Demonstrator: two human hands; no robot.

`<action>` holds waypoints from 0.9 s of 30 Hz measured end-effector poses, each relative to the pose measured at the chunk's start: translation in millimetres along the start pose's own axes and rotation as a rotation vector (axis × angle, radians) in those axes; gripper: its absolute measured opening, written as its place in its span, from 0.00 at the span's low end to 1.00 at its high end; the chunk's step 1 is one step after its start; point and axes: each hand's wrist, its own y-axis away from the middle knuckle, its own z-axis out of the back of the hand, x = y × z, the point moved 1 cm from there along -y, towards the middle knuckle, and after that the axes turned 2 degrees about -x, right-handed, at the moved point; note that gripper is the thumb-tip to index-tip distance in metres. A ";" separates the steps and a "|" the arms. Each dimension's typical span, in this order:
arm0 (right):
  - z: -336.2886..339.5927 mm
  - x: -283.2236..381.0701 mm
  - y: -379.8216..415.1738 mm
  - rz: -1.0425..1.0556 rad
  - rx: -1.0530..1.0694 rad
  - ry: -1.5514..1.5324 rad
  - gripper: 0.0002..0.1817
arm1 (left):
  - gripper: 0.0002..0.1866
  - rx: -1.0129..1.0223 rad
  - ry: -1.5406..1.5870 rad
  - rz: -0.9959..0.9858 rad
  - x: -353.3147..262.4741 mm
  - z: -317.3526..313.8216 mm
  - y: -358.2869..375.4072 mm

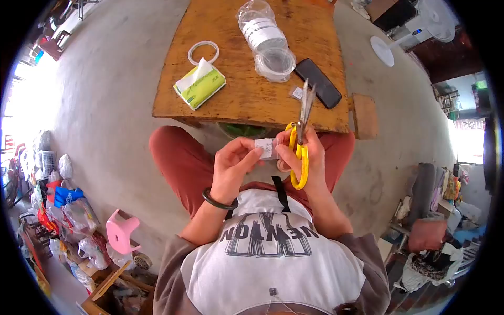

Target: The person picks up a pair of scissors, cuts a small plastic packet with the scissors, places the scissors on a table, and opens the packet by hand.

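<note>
My left hand (233, 161) pinches the left edge of a small clear packet with a white printed label (266, 148). The packet's right edge is between the thumb and finger of my right hand (308, 160). Yellow-handled scissors (298, 173) also hang in my right hand, blades pointing up and slightly apart. Beyond the blades, on the wooden table (236, 100), lie another small labelled packet (296, 93) and a black phone (318, 83). A dark bracelet (219, 201) circles my left wrist.
On the table are a green tissue pack (202, 87), a white ring (203, 43) and plastic-wrapped rolls (265, 39). A pink stool (123, 230) stands at the lower left near many bags. A white fan (383, 51) is at the upper right.
</note>
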 end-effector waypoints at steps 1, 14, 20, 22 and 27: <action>0.0 -1.2 -0.2 0.005 0.019 -0.007 0.18 | 0.05 0.002 -0.009 -0.019 0.7 -0.6 0.4; 8.6 -5.5 -2.8 0.085 -0.016 -0.022 0.19 | 0.05 -0.036 0.106 0.067 -2.0 -9.7 -2.0; 5.8 3.0 -0.7 0.094 -0.036 0.014 0.19 | 0.05 0.093 0.018 0.088 7.4 -13.2 -1.0; 6.2 3.5 -1.0 0.099 -0.039 0.027 0.19 | 0.05 0.097 0.061 0.127 8.8 -12.0 -1.5; 12.4 0.1 -5.7 0.100 0.059 0.156 0.19 | 0.05 0.082 0.090 0.164 7.5 -10.8 -3.4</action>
